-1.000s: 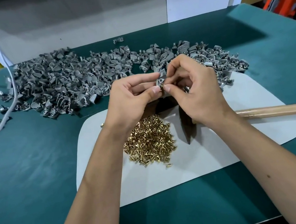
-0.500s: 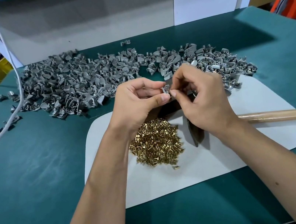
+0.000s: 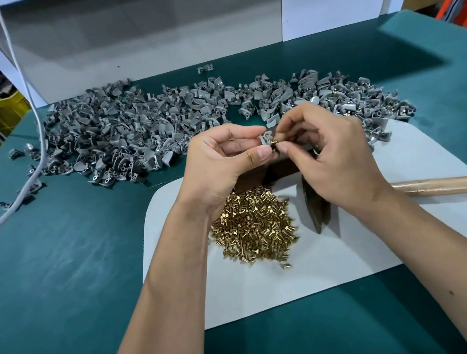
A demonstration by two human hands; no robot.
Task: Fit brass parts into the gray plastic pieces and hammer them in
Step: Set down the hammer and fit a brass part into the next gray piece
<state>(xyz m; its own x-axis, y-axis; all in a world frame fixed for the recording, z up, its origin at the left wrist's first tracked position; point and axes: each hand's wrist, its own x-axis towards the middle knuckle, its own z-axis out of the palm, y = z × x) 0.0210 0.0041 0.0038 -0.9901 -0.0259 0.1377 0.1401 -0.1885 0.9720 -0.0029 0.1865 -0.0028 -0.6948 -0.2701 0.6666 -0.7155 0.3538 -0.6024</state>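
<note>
Head view: both hands meet just beyond the pile of brass parts [image 3: 252,229], which lies on a white mat [image 3: 360,248] on the green desk [image 3: 59,281]. The left hand [image 3: 218,167] has its grip closed on a gray plastic piece [image 3: 266,138], pinched between the thumb and the curled fingers above the far edge of the brass pile. The right hand [image 3: 329,155] pinches a single brass part [image 3: 275,141] between thumb and forefinger, its grip closed on it, and holds it against the side of the gray piece; whether it is seated in a hole cannot be told. To the right of the brass pile a dark hammer head [image 3: 318,215] rests on the mat, partly hidden by the right wrist, and its wooden handle [image 3: 457,185] runs off to the right. Beyond the brass pile, a broad heap of loose gray plastic pieces [image 3: 142,130] spreads across the desk. A white cable [image 3: 34,122] hangs far to the left of the pile and crosses the desk.
</note>
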